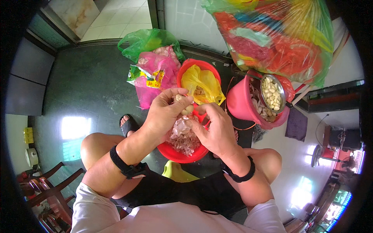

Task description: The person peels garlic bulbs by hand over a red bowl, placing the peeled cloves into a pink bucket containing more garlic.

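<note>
Over a red basin (180, 157) between my knees, my left hand (161, 114) is closed around a garlic bulb (187, 110), pinching it between thumb and fingers. My right hand (220, 130) comes at the bulb from the other side, its fingers curled and the thumb bent in toward the garlic. The right fingertips are partly hidden, so their exact grip on the bulb is hard to see. Loose garlic skins (182, 138) fill the basin below both hands.
Beyond the basin stands a red bucket (190, 64) lined with a yellow bag (199, 77). At right, a steel bowl of peeled cloves (272, 93) rests on a pink bucket (237, 99). A pink net bag of garlic (159, 77) lies left; a large stuffed bag (272, 42) is behind.
</note>
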{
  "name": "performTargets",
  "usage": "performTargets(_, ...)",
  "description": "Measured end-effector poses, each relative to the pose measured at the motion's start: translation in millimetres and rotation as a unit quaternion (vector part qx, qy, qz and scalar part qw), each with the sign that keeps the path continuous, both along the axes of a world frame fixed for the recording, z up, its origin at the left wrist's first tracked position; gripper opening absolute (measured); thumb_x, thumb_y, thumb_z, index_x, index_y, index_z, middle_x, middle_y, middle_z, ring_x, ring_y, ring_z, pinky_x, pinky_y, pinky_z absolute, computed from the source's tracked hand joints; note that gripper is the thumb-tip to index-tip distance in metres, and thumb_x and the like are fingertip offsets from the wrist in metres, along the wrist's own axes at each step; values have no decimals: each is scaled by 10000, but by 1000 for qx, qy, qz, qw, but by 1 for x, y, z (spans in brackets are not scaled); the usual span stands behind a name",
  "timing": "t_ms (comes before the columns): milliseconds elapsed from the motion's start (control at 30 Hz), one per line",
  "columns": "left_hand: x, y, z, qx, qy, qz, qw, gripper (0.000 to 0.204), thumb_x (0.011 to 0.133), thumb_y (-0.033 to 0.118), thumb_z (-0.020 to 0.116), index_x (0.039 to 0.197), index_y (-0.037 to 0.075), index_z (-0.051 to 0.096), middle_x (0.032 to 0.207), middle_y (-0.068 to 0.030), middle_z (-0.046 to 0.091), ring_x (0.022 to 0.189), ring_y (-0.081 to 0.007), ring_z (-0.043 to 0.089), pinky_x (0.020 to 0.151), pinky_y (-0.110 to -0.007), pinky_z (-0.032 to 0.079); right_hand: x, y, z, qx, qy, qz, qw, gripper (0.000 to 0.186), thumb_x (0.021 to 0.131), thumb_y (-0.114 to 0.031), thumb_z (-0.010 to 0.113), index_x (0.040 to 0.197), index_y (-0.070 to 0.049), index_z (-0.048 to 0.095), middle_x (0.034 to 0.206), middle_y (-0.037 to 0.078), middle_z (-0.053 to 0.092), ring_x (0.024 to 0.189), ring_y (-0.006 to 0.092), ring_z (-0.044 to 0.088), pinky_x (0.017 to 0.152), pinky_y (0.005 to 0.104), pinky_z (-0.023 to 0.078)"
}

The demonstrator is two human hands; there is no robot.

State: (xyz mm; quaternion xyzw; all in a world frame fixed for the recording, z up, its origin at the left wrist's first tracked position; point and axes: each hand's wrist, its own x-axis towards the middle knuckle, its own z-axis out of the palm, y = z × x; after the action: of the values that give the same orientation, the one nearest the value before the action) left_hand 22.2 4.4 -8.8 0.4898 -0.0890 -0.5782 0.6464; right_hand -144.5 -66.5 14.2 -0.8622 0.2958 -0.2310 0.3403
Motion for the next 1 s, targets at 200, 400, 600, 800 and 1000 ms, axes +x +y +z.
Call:
performTargets(200,-16,1,4,-37,-94,-88,991,332,1026,86,682,1332,-28,622,1030,-43,709,917,-127,689,836,-282,581,2,1,-9,-18,15,-2,1000,228,947,-216,738,1005,-18,640,876,195,689,744,397,687,659,446,540)
performTargets(400,-15,1,0,-19,-123,-78,989,394,1058,139,650,1403,-44,590,1104,-62,721,958,-124,686,842,-289,575,9,3,-23,-77,0,1,997,176,978,-160,650,991,2,585,836,220,655,738,435,662,650,502,523)
performTargets(600,-18,1,-5,-4,-107,-59,993,416,1075,178,630,1417,-51,574,1100,-61,724,950,-118,683,839,-287,576,12,5,-37,-114,0,-2,993,211,986,-215,637,962,-22,555,779,196,620,732,403,648,646,484,523)
performTargets(800,-14,4,-7,-4,-50,-51,997,402,1078,180,619,1409,-44,579,1074,-60,712,950,-129,677,856,-297,576,8,3,-43,-81,-13,-30,996,202,1023,-180,569,932,-4,531,805,220,620,735,431,635,657,511,497)
performTargets(1000,-6,-2,-3,-60,81,-6,995,309,1048,57,541,1335,-39,607,1020,-65,678,883,-155,650,802,-295,554,4,-7,-60,128,-177,-29,975,330,1136,-258,384,1044,-9,579,729,84,573,572,228,539,558,344,422)
